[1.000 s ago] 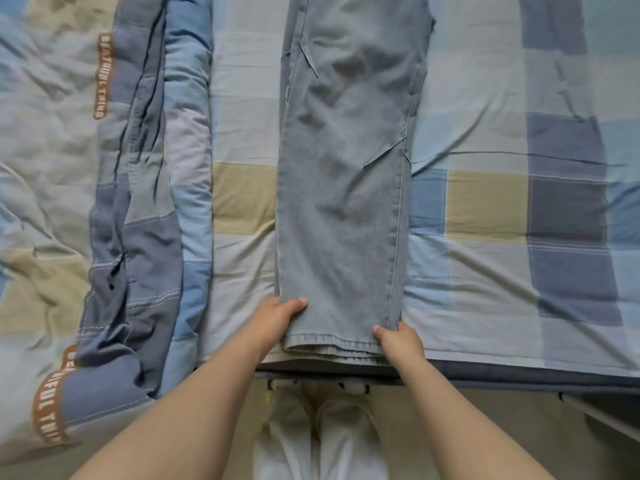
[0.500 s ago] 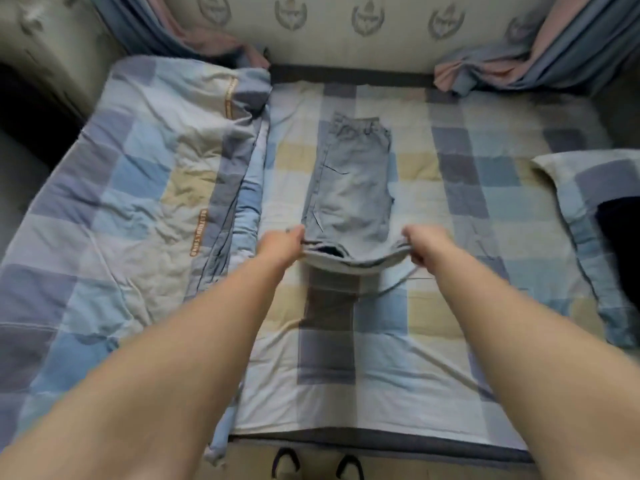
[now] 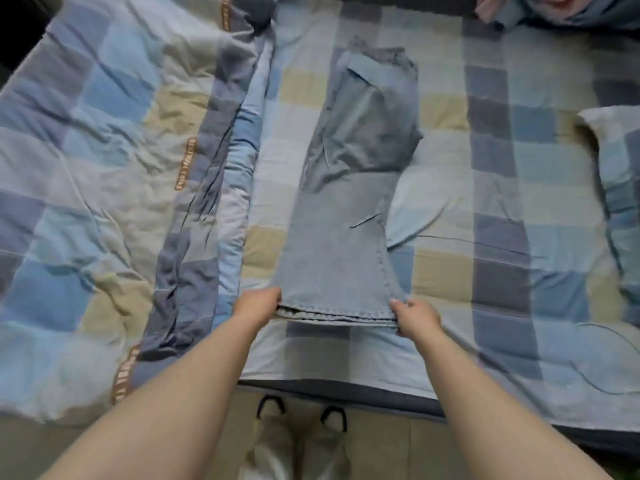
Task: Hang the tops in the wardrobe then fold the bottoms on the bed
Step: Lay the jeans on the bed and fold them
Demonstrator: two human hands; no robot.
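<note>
A pair of light blue jeans (image 3: 339,244) lies lengthwise on the checked bed sheet (image 3: 485,202), one leg stacked on the other, with the waist at the far end. The stacked hems point toward me, a little in from the bed's near edge. My left hand (image 3: 258,304) grips the left corner of the hems. My right hand (image 3: 417,317) grips the right corner, fingers curled round the layers. The upper part of the jeans is rumpled.
A checked quilt (image 3: 104,168) is bunched over the left half of the bed. A pillow (image 3: 620,168) lies at the right edge. Pink and blue fabric (image 3: 554,8) sits at the far right corner. My slippered feet (image 3: 301,417) stand by the dark bed edge (image 3: 346,389).
Half a second ago both hands held the hems mid-bed with the jeans doubled over. Now the hems are back near the bed's near edge and the jeans lie at full length.
</note>
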